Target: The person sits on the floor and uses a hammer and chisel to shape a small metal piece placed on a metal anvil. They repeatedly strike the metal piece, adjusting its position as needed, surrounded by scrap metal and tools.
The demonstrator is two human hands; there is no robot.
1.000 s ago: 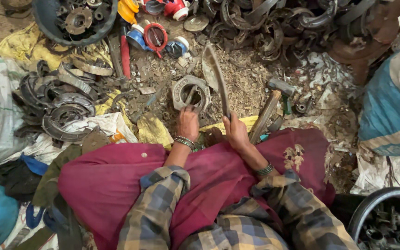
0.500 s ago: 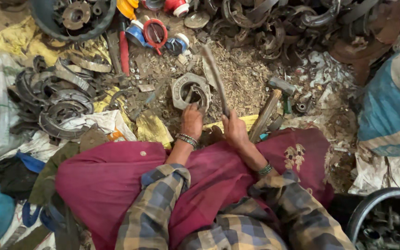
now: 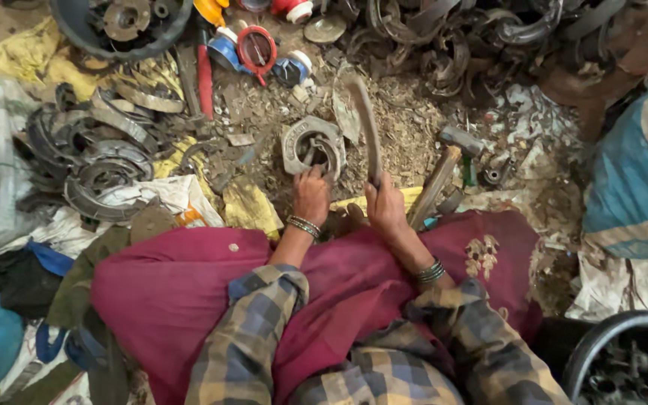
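Observation:
I sit on the ground with a maroon cloth [image 3: 189, 292] over my lap. My left hand [image 3: 311, 195] holds the near edge of a grey metal casting [image 3: 313, 145] with a round opening, lying on the dirt. My right hand [image 3: 385, 206] is shut on the handle of a long curved metal blade [image 3: 365, 124] that points away from me, just right of the casting. Bangles sit on both wrists, and my sleeves are checked.
A hammer [image 3: 444, 169] lies right of my right hand. Piles of scrap metal rings [image 3: 88, 161] sit at left and scrap metal [image 3: 444, 45] across the top. A dark tub of parts [image 3: 118, 22] is top left, another tub [image 3: 624, 360] bottom right. Red and blue plastic parts [image 3: 256, 49] lie beyond.
The curved blade in my right hand has swung more upright, closer to the casting. My left hand stays on the casting.

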